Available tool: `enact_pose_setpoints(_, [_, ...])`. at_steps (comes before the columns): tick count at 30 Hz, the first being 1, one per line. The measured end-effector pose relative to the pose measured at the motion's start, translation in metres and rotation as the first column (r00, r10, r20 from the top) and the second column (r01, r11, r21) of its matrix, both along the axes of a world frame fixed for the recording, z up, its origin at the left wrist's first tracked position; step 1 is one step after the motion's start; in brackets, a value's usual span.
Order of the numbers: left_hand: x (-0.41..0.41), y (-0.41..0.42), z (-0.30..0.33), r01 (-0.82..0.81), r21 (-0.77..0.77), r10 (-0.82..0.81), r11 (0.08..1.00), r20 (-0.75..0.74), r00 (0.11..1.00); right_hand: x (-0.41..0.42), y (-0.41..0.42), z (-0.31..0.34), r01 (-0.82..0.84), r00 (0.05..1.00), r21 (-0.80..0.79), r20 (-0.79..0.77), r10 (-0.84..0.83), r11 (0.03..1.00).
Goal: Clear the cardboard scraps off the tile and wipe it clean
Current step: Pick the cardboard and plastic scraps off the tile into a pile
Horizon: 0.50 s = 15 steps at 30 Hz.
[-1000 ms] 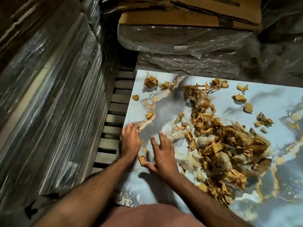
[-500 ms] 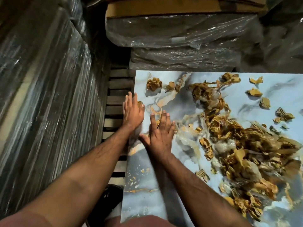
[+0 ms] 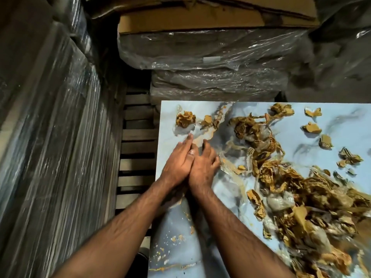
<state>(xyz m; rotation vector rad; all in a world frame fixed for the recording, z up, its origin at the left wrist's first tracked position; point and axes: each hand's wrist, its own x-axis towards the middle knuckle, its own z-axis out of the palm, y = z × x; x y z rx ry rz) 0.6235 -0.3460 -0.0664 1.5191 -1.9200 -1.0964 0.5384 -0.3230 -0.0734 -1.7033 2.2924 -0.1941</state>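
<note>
Compared with half a second earlier, the two hands have come together: the left hand and the right hand, then apart, now lie side by side and touching along their inner edges, with the left thumb resting over the right hand. Both hands lie palm down on the tile, near its left edge and in its upper-left quarter. The fingers of the left hand are extended flat and together; those of the right hand are slightly curled and spread; neither hand grips anything. The tile is pale blue with grey and gold veining. Cardboard scraps form a dense heap to the right of the hands, running from the tile's upper middle down toward its lower right. A crumpled scrap lies near the tile's upper-left corner, just beyond the left fingertips, with smaller pieces scattered toward the upper right. Left of the tile run wooden slats, and beyond its far edge stand plastic-wrapped stacks.
</note>
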Motion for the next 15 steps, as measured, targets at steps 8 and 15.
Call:
enact_pose_setpoints(8, [-0.004,-0.063,-0.006,-0.435,-0.326,0.439,0.839,-0.064,0.896,-0.026,-0.021,-0.006,-0.083,0.996,-0.302,0.014,0.092,0.950])
enact_pose_setpoints(15, [-0.036,-0.124,0.003,-0.040,-0.178,0.099,0.983,0.342,0.934,-0.036,-0.011,-0.004,-0.048,0.894,-0.506,0.363,0.263,0.861])
